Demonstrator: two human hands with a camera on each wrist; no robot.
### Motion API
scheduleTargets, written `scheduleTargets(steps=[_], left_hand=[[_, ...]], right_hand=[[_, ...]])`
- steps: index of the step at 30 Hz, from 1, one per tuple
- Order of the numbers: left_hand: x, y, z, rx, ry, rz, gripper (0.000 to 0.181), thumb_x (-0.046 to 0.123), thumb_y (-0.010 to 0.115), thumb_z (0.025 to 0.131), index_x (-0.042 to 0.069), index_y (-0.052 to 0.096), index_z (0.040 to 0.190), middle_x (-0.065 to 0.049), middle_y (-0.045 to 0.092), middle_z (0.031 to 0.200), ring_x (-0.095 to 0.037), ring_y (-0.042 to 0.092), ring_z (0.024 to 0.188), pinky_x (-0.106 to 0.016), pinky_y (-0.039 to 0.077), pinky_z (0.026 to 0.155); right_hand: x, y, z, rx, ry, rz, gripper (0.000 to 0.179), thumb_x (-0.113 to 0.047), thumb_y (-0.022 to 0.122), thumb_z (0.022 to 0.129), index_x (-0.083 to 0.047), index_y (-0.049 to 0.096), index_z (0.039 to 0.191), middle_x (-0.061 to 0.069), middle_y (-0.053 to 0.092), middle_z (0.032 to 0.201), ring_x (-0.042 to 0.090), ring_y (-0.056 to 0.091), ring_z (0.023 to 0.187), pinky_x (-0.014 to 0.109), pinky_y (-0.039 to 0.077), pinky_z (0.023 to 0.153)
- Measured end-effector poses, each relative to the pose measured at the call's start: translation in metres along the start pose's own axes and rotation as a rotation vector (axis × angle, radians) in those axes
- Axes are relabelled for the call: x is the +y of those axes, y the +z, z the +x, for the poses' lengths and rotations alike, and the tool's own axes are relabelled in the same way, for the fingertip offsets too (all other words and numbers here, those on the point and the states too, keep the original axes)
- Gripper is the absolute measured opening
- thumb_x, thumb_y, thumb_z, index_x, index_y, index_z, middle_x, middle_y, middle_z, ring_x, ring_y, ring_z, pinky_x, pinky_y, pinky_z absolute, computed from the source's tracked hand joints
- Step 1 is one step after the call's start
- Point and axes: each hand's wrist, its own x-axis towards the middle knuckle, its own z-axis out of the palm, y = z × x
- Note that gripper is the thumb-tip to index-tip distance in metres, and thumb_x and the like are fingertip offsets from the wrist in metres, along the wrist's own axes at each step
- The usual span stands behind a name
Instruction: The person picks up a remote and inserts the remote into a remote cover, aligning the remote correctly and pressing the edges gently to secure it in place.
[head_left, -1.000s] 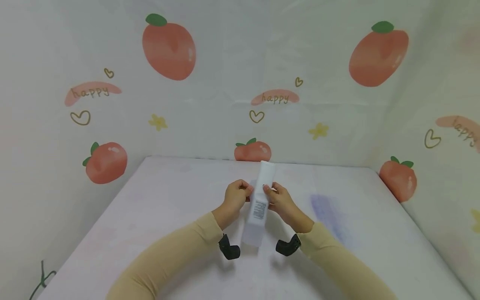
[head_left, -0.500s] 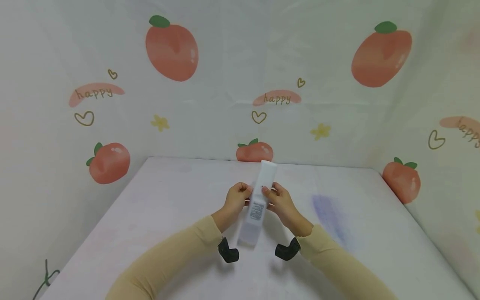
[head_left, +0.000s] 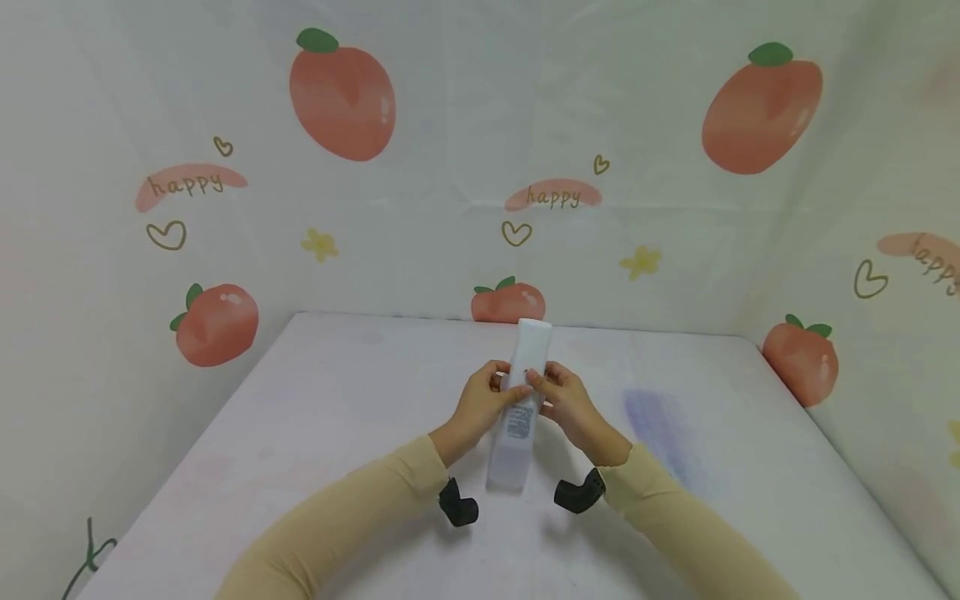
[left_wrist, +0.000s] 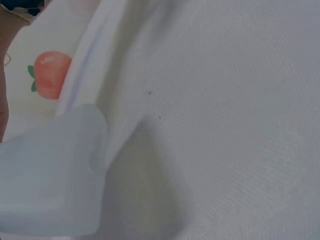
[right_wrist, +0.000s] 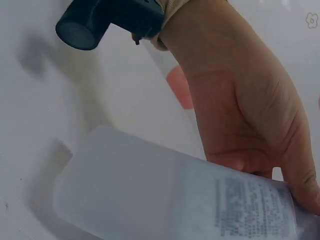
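Observation:
A long white case [head_left: 512, 462], see-through towards its near end and printed with a dark label [head_left: 519, 422], is held lengthwise between both hands. My left hand [head_left: 480, 403] grips its left side, the thumb lying across the front just above the label. On the right side my right hand [head_left: 573, 410] holds it, thumb on the front and fingers behind. In the right wrist view the near part of the case [right_wrist: 135, 185] crosses below the left hand [right_wrist: 250, 110]. The left wrist view has its near end [left_wrist: 55, 175] at lower left. Fingers behind the case are mostly hidden.
Beneath is a table with a pale cloth [head_left: 337, 383], marked by a purple smear [head_left: 660, 433] on the right. A curtain printed with red fruit [head_left: 341, 100] rises behind. Black wrist cameras [head_left: 459, 502] hang below each cuff. A green cord shows at lower left.
My left thumb has slid from the left edge onto the front of the case. The near end swung left, then back right. The right hand keeps its hold.

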Motion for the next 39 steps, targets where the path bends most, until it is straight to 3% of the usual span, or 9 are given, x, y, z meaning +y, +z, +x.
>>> scheduleTargets(steps=[4,7,12,16,21,25,29,34,39], left_hand=[[0.002,0.002,0.002,0.021,0.015,-0.013,0.039,0.026,0.073,0.087,0.007,0.060,0.118,-0.010,0.062,0.093,-0.016,0.060,0.079,-0.030,0.052,0.070],[0.003,0.003,0.005,0.067,0.001,-0.067,0.035,0.023,0.072,0.088,0.007,0.060,0.117,-0.012,0.066,0.097,-0.014,0.061,0.081,-0.029,0.051,0.070],[0.005,0.002,0.007,0.097,-0.018,-0.087,0.036,0.020,0.072,0.088,0.006,0.059,0.119,-0.015,0.068,0.096,-0.014,0.060,0.078,-0.025,0.048,0.067],[0.005,0.000,0.006,0.042,-0.037,-0.041,0.040,0.023,0.071,0.089,0.008,0.059,0.124,-0.014,0.069,0.096,-0.014,0.063,0.077,-0.027,0.052,0.066],[0.009,0.000,0.001,-0.032,-0.057,-0.071,0.043,0.021,0.070,0.090,0.004,0.057,0.127,-0.016,0.070,0.095,-0.013,0.064,0.076,-0.030,0.057,0.068],[0.011,0.000,-0.002,-0.062,-0.072,-0.075,0.041,0.017,0.070,0.090,0.003,0.057,0.126,-0.016,0.068,0.095,-0.013,0.063,0.076,-0.032,0.058,0.070],[0.004,0.001,0.001,-0.043,-0.078,-0.090,0.042,0.020,0.072,0.088,0.003,0.059,0.124,-0.015,0.068,0.094,-0.013,0.064,0.076,-0.033,0.059,0.070],[0.003,0.000,0.006,-0.006,-0.050,-0.094,0.043,0.027,0.077,0.084,0.002,0.065,0.117,-0.010,0.068,0.088,-0.012,0.063,0.072,-0.028,0.057,0.064],[0.003,0.003,0.005,0.015,-0.017,-0.083,0.041,0.022,0.080,0.081,0.005,0.065,0.114,-0.013,0.066,0.093,-0.014,0.061,0.074,-0.027,0.056,0.064]], right_hand=[[-0.001,-0.002,-0.002,0.019,0.009,0.071,0.046,-0.023,0.049,0.102,-0.001,0.030,0.138,0.011,0.056,0.120,0.009,0.061,0.092,0.028,0.052,0.082],[-0.001,-0.003,-0.004,0.037,0.031,0.133,0.047,-0.024,0.047,0.103,0.001,0.029,0.138,0.014,0.053,0.125,0.008,0.061,0.094,0.024,0.051,0.084],[0.004,0.000,-0.006,0.082,0.056,0.104,0.014,-0.015,0.049,0.102,-0.001,0.053,0.099,0.001,0.061,0.096,0.009,0.062,0.084,0.026,0.052,0.079],[0.006,0.002,-0.003,0.185,0.032,0.034,0.015,-0.009,0.051,0.100,-0.004,0.055,0.086,-0.001,0.059,0.084,0.009,0.061,0.076,0.026,0.052,0.074],[0.002,0.002,0.003,0.232,0.038,-0.043,0.015,-0.006,0.048,0.100,0.003,0.055,0.091,0.001,0.059,0.083,0.009,0.058,0.074,0.025,0.050,0.072],[0.001,0.003,0.005,0.212,0.056,-0.011,0.013,-0.005,0.046,0.099,0.001,0.054,0.090,-0.001,0.059,0.078,0.008,0.058,0.070,0.025,0.048,0.067],[0.002,0.006,-0.001,0.165,0.086,0.057,0.014,-0.014,0.042,0.104,-0.003,0.049,0.099,-0.001,0.060,0.081,0.010,0.060,0.069,0.026,0.049,0.064],[-0.005,0.004,-0.006,0.141,0.025,0.031,0.038,-0.033,0.044,0.103,-0.007,0.044,0.131,0.008,0.061,0.102,0.012,0.065,0.074,0.026,0.053,0.065],[-0.011,-0.001,-0.005,0.090,0.018,-0.017,0.048,-0.024,0.061,0.096,-0.002,0.045,0.135,0.009,0.062,0.106,0.014,0.065,0.082,0.030,0.055,0.073]])
